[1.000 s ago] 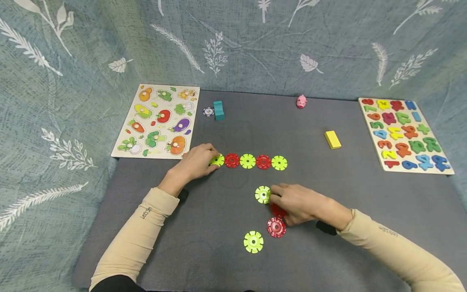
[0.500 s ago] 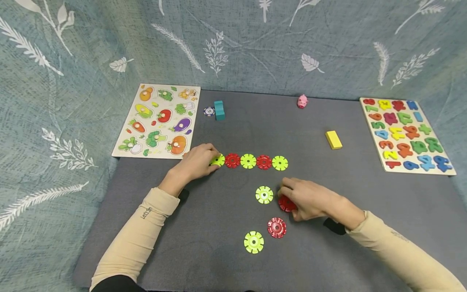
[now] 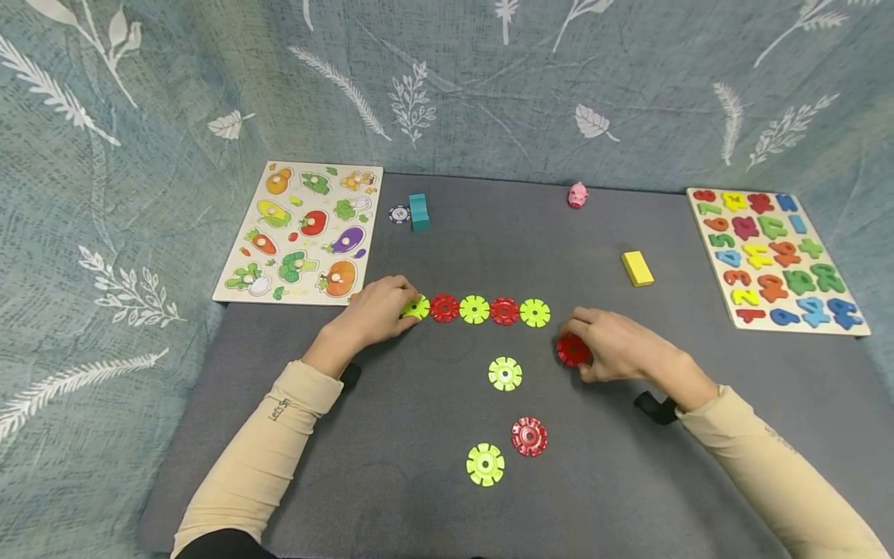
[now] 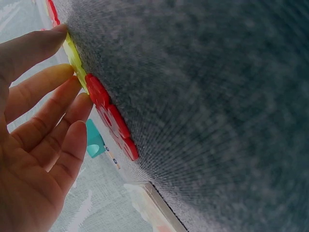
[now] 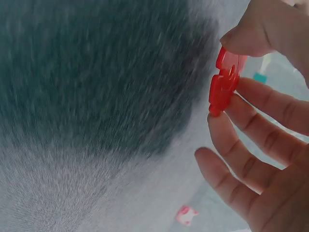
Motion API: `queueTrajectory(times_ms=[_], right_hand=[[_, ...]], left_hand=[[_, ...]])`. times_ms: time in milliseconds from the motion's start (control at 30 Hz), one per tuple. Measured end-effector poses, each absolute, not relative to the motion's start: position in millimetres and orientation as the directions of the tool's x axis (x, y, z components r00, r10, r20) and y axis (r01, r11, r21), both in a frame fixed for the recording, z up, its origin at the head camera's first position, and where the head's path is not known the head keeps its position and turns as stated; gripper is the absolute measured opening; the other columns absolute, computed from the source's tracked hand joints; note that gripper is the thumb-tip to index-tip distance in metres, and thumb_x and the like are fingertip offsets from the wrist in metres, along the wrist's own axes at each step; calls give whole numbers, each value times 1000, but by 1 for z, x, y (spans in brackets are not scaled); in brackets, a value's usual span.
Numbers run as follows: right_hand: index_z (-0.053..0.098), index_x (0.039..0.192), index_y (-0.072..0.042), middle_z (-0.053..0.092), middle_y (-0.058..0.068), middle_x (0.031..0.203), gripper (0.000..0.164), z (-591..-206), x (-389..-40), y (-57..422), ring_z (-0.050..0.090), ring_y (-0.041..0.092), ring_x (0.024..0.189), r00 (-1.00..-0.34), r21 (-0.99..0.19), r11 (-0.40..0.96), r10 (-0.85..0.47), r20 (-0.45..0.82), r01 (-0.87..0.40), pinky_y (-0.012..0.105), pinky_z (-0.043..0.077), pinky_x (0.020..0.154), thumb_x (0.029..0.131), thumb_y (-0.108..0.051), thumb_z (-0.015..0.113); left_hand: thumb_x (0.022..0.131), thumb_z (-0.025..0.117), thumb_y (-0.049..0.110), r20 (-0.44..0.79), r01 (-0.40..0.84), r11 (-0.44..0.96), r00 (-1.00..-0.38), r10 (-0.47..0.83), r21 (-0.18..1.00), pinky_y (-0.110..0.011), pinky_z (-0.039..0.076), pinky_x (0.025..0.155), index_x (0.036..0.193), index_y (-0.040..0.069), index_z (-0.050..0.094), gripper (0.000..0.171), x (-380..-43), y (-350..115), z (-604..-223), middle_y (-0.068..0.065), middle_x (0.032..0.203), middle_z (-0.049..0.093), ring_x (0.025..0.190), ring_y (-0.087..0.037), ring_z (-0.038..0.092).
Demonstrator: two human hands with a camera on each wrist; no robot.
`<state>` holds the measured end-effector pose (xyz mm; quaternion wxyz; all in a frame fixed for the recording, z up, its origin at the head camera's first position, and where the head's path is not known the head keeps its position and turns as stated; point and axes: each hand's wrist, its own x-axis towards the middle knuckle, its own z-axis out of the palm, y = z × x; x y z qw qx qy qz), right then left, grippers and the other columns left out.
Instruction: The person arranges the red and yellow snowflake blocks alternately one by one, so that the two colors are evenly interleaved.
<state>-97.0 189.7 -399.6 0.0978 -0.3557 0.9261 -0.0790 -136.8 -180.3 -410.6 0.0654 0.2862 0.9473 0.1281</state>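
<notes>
A row of notched plastic discs, alternating yellow-green and red, lies on the grey table. My left hand (image 3: 377,310) is at its left end, thumb and fingertips on opposite edges of a yellow-green disc (image 3: 419,308). Beside that disc, a red disc (image 4: 111,116) shows in the left wrist view, hidden by the hand in the head view. To the right of the row's last yellow-green disc (image 3: 535,313), my right hand (image 3: 621,345) pinches a separate red disc (image 5: 226,79) between thumb and fingers. In the right wrist view this disc is seen edge-on.
Loose discs lie below the row: two yellow-green (image 3: 505,374) and one red (image 3: 529,436). Behind are a vegetable puzzle board (image 3: 279,225), teal block (image 3: 419,213), poker chip (image 3: 400,213), pink pig (image 3: 576,195), yellow block (image 3: 637,269) and number puzzle board (image 3: 796,324).
My right hand has carried the red disc away from the loose discs, up and to the right, toward the row's right end. The left hand stays at the row's left end.
</notes>
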Motion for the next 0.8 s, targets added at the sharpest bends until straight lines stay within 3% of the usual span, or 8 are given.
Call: queueTrajectory(times_ms=[267, 800], right_hand=[[65, 115, -4, 62, 7, 101, 52, -402, -126, 193, 60, 17, 83, -788, -243, 803, -588, -181, -544, 33, 54, 75, 66, -17, 80], [66, 112, -4, 62, 7, 103, 49, -408, -149, 187, 60, 20, 85, -781, -230, 804, -591, -201, -549, 36, 54, 76, 67, -18, 79]], left_hand=[[85, 74, 23, -56, 522, 805, -829, 557, 283, -43, 52, 93, 113, 2, 70, 35, -137, -181, -412, -13, 111, 66, 103, -27, 63], [85, 73, 22, -58, 527, 805, -826, 560, 271, -43, 51, 92, 113, 3, 70, 34, -138, -181, -413, -13, 111, 66, 104, -27, 63]])
